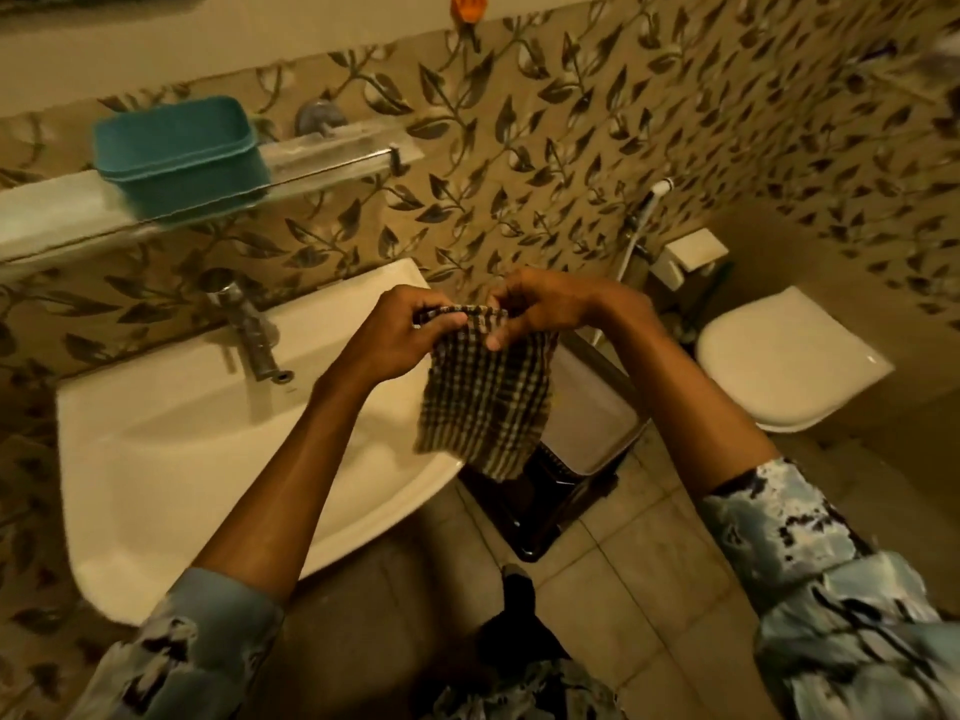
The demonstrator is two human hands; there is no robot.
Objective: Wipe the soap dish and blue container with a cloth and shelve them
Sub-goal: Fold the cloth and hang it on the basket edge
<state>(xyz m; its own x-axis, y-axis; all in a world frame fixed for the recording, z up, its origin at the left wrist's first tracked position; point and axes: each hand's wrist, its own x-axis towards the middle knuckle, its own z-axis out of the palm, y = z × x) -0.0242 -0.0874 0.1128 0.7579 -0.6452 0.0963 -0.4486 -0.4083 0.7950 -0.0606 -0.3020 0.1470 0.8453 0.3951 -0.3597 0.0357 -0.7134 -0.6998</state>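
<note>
A checked cloth [485,402] hangs in the air over the right end of the white sink [171,459]. My left hand [402,330] pinches its top left corner and my right hand [540,306] pinches its top right edge, both at about the same height. The blue container [182,155] stands on the glass shelf [332,161] on the wall at upper left, far from both hands. No soap dish is clearly visible; a small greyish thing [319,119] lies blurred on the shelf behind the container.
A metal tap [249,335] stands at the back of the sink. A dark bin [550,491] sits on the tiled floor below the cloth. A closed white toilet [784,356] and a hand sprayer [652,200] are at the right. An orange hook [469,5] hangs high on the wall.
</note>
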